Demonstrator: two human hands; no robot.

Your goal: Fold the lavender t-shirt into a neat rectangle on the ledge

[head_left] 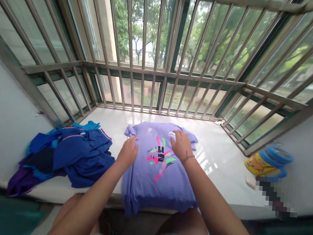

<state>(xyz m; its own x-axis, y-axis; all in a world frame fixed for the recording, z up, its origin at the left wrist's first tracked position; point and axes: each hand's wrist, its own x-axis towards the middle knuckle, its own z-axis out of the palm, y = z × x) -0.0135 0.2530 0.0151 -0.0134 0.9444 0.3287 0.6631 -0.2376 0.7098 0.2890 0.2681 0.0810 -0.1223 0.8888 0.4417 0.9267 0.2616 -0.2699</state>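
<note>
A lilac T-shirt (pixel 156 179) lies flat on the white window sill (pixel 218 163), its chest print of pink, green and black shapes facing up. My left hand (pixel 127 153) rests open on the shirt's left side, near the collar end. My right hand (pixel 181 146) presses flat on the upper right of the shirt, a dark thin band around its wrist. Neither hand grips the cloth.
A crumpled heap of blue and purple clothes (pixel 70 157) lies left of the shirt. At the right end of the sill are blue tape rolls (pixel 276 159) and a yellow printed item (pixel 258 164). Metal window bars (pixel 158 33) rise behind the sill.
</note>
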